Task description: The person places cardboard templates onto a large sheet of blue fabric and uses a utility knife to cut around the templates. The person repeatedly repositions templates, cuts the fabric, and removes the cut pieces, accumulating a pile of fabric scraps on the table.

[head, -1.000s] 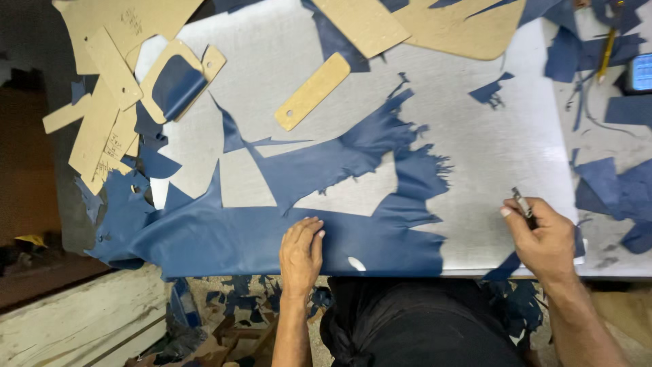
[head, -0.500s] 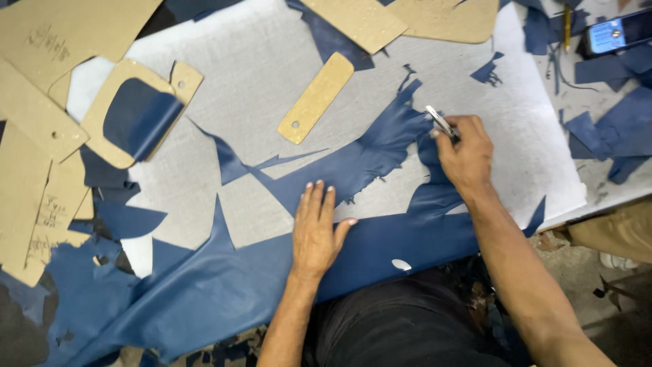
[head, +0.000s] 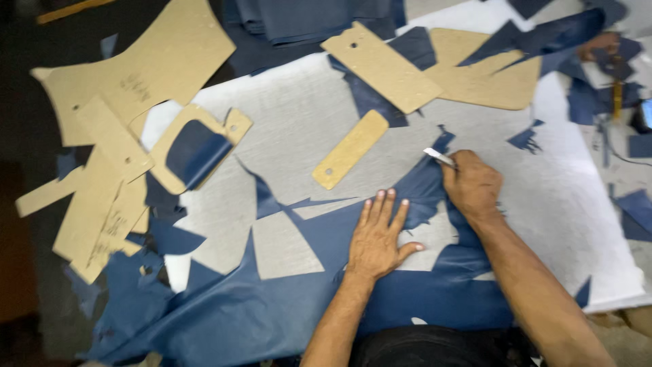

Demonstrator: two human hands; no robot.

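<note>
The head view looks straight down on a grey bench (head: 516,204), and most of it is covered by a big sheet of dark blue leather (head: 407,299) that runs from the near edge up toward the middle. That sheet is already well cut into: jagged bays and pointed tongues are left where pieces have come out, and the grey surface shows through the gaps, so I would judge a fair part of the cutting done, with the broad uncut band along the near edge yet to be used. Tan card templates (head: 156,75) lie piled at the left, one of them a frame with a blue piece showing in its window (head: 197,153); two more lie at the top (head: 380,64), and a small rounded strip template (head: 350,149) sits alone on the bare grey, just above the leather and not under either hand. Loose blue scraps (head: 526,139) are scattered to the right. The left hand (head: 377,238) lies flat, palm down, fingers spread and straight, pressing the leather just below a cut edge; it grips nothing. The right hand (head: 472,187) is curled into a closed fist around a small knife (head: 438,157), whose pale blade juts out to the upper left, its tip at the edge of a blue tongue. The right forearm comes in steeply from the lower right, wrist bent over the work.
</note>
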